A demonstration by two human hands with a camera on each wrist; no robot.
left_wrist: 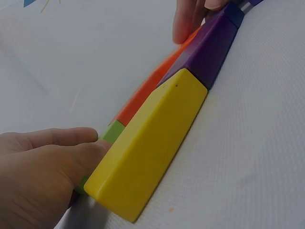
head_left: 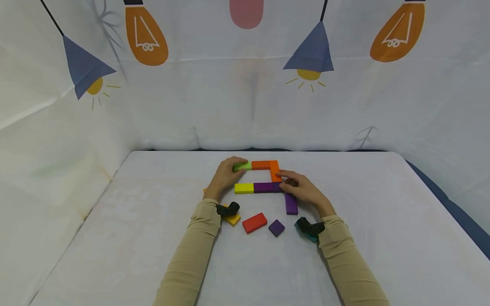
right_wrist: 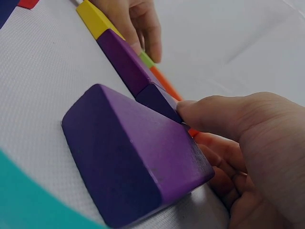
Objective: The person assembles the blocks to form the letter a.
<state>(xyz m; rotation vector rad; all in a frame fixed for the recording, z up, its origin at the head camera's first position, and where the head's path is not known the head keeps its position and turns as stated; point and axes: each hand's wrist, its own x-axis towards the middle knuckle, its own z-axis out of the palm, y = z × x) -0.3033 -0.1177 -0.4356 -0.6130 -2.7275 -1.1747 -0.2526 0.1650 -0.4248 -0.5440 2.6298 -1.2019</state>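
Note:
My left hand (head_left: 225,176) pinches a light green block (head_left: 244,166) between thumb and fingers. The green block meets the left end of an orange block (head_left: 261,165), which joins a second orange block (head_left: 274,171) at a corner. Nearer to me runs a row of a yellow block (head_left: 244,188), a purple block (head_left: 263,187) and a small dark purple block (head_left: 277,187). My right hand (head_left: 303,188) rests its thumb on the dark purple block's end, its index finger beside the second orange block. Another purple block (right_wrist: 138,152) lies just below that hand.
Closer to me on the white table (head_left: 252,272) lie a red block (head_left: 254,223), a small purple block (head_left: 276,228) and a yellow block (head_left: 232,219) partly under my left wrist. A teal block (head_left: 311,239) is mostly hidden by my right wrist camera. A white curtain (head_left: 229,110) hangs behind.

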